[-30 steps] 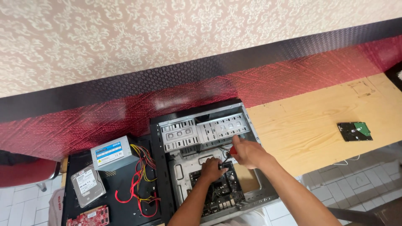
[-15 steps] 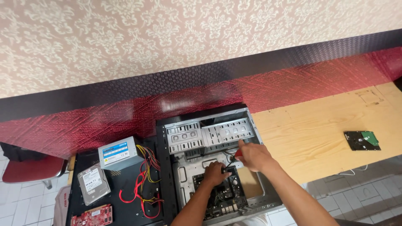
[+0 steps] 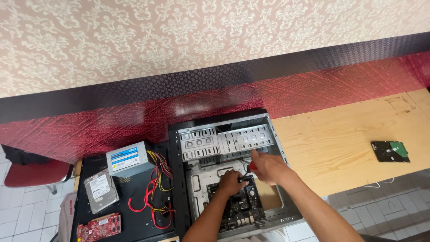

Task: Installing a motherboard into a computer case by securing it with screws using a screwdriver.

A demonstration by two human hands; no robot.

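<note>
Two hands are inside the open PC case point(image 3: 179, 179), which lies on its side at the wall edge of the black desk point(image 3: 85, 168), hard against the wooden desk's point(image 3: 331, 139) left edge. Left hand point(image 3: 231, 182) rests curled on the motherboard point(image 3: 239, 204) near its upper edge — can't tell if it pinches anything. Right hand point(image 3: 267, 168) is closed around a red-handled screwdriver point(image 3: 251, 166), tip aimed down toward the board's top-right corner, approx. where a mounting screw would sit. Judging by the layout, work is mid-way: side panel off, power supply point(image 3: 127, 157) out and sitting w/ its yellow, red and black cables point(image 3: 154, 188) loose along the black desk's middle, silver hard drive point(image 3: 101, 190) and red expansion card point(image 3: 98, 226) lying near its left and front-left edges, another drive point(image 3: 389, 150) circuit-side up near the wooden desk's right edge. Drive cages point(image 3: 224, 141) look empty. Board's still seated in the case — fasteners and any remaining leads look like what's left.
</note>
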